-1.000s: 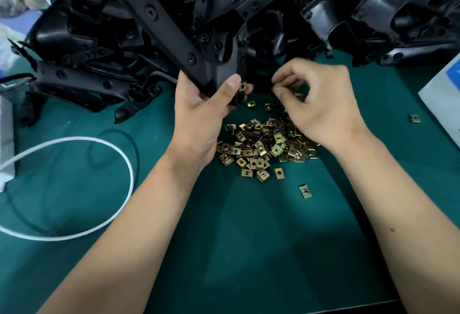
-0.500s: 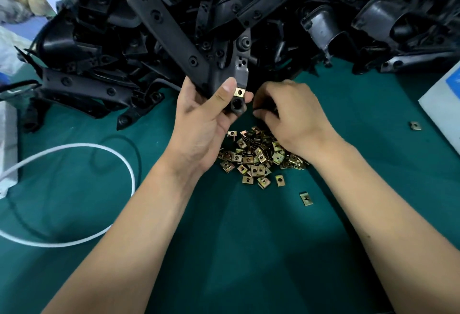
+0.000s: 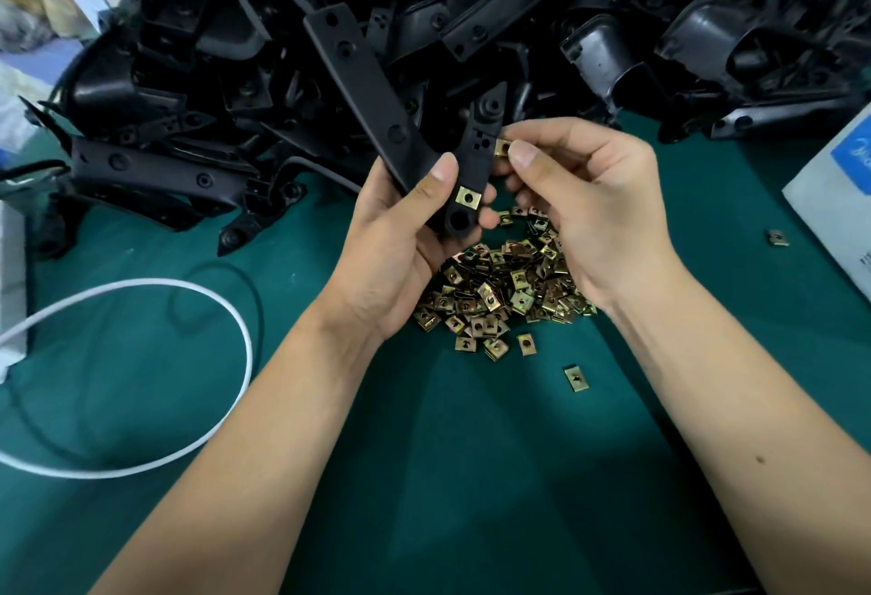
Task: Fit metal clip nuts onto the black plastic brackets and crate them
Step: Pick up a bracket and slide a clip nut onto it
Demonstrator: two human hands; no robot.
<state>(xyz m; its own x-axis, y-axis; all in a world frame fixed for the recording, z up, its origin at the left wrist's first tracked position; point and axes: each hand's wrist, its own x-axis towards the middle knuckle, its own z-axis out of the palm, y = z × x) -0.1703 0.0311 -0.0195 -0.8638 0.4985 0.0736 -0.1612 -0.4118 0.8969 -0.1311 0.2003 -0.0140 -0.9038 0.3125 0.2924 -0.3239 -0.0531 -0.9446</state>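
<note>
My left hand (image 3: 400, 241) grips a black plastic bracket (image 3: 363, 90) by its lower end, thumb on its face, holding it up above the table. One brass clip nut (image 3: 468, 197) sits fitted on the bracket near its round hole. My right hand (image 3: 594, 203) pinches a second clip nut (image 3: 502, 148) between thumb and forefinger, right beside the bracket's short arm. A pile of loose clip nuts (image 3: 504, 288) lies on the green mat under both hands.
A big heap of black brackets (image 3: 471, 28) fills the back of the table. A white cable loop (image 3: 141, 373) lies at the left, a white box (image 3: 834, 198) at the right edge. Stray nuts (image 3: 576, 378) lie on the green mat (image 3: 471, 476).
My right hand has risen from the nut pile with a nut pinched and come up to the bracket's short arm. My left hand has lifted and turned the bracket slightly.
</note>
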